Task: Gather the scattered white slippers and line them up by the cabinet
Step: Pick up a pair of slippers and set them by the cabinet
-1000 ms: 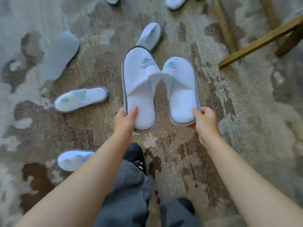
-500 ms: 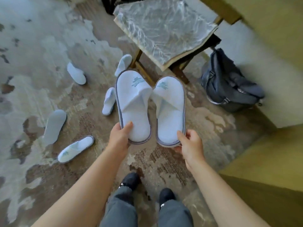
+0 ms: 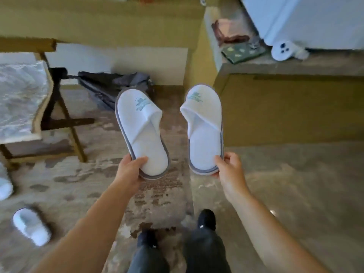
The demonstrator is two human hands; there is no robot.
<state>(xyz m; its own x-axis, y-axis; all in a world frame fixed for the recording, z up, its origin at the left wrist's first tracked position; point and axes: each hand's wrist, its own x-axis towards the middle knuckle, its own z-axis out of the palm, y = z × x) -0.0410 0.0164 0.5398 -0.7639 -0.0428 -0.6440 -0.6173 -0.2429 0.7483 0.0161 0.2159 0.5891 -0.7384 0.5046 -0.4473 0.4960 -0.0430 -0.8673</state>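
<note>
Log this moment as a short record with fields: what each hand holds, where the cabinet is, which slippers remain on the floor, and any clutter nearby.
left hand: grips the heel of the left slipper, toe pointing away
right hand: grips the heel of the right slipper, toe pointing away
held slippers: apart, not touching
cabinet: ahead on the right, none lined up beside it in view
floor slipper: lower left on the carpet
second floor slipper: partly cut off at left edge
dark bag: on the floor by the wall
folding stand: left

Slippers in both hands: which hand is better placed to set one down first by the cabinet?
Probably the right hand: its slipper hangs beside the cabinet; the left hand is farther.
</note>
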